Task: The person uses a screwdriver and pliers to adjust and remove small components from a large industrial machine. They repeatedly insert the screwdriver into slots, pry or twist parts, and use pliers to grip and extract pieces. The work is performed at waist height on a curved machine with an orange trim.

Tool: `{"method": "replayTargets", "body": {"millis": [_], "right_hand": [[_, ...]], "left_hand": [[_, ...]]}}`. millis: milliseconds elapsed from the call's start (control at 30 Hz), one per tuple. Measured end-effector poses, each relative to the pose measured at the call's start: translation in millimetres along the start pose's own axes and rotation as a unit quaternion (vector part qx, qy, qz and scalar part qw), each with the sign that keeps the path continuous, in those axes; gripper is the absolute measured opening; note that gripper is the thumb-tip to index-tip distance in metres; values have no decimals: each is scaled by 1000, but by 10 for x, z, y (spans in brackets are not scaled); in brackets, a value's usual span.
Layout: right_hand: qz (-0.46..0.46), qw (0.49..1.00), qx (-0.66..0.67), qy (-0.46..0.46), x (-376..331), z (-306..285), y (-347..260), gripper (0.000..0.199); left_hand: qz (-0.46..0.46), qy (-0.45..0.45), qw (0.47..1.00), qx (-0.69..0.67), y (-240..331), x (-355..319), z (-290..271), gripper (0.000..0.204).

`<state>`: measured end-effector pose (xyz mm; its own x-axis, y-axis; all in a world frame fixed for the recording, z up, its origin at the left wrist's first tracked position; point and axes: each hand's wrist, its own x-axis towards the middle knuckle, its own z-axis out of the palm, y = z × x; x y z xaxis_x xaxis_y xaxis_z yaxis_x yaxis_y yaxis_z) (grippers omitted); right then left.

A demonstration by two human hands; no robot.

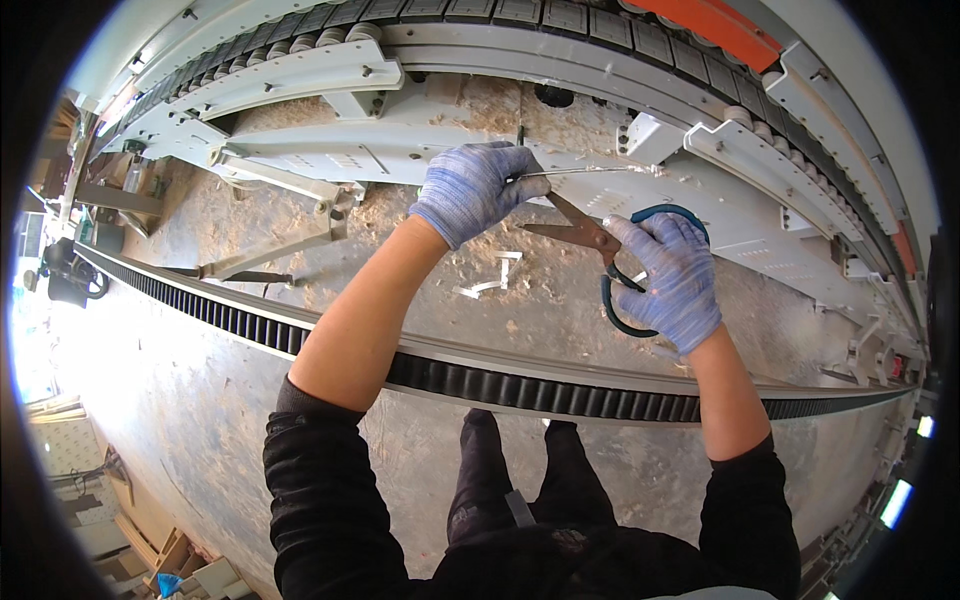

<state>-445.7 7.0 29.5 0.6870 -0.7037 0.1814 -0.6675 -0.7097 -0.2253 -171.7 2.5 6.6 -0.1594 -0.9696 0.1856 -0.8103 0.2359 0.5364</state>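
1. Here's the left hand, gloved, up at 12 o'clock of the view: fingers curled in, thumb pressed to them, pinching a thin pale strip that runs out toward 1 o'clock.
2. Over near 3 o'clock, the right hand, gloved too, is closed around the scissors, its fingers and thumb in the dark green handle loops.
3. And those scissors sit at 2 o'clock, rusty brown blades parted, pointing left; the upper tip is right beside the left thumb, though whether it touches I can't tell.
4. Just above the centre, white offcuts lie on the floor among wood shavings.
5. A rail of black rollers sweeps from 10 o'clock to 4, passing below both hands.
6. Across the top, from 11 to 3, curves the pale machine frame, with an orange panel between 1 and 2.
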Motion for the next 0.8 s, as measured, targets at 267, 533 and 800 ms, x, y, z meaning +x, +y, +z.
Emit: {"method": "replayTargets", "body": {"millis": [267, 533, 800], "right_hand": [[1, 1000, -15, 8, 17, -33, -32, 65], [19, 1000, 24, -9, 0, 87, 76, 65], [172, 921, 344, 70, 87, 268, 308, 56]], "left_hand": [[-142, 24, 984, -101, 16, 41, 305, 41], [-197, -89, 907, -362, -147, 46, 261, 55], [-135, -7, 883, -450, -40, 45, 217, 43]]}}
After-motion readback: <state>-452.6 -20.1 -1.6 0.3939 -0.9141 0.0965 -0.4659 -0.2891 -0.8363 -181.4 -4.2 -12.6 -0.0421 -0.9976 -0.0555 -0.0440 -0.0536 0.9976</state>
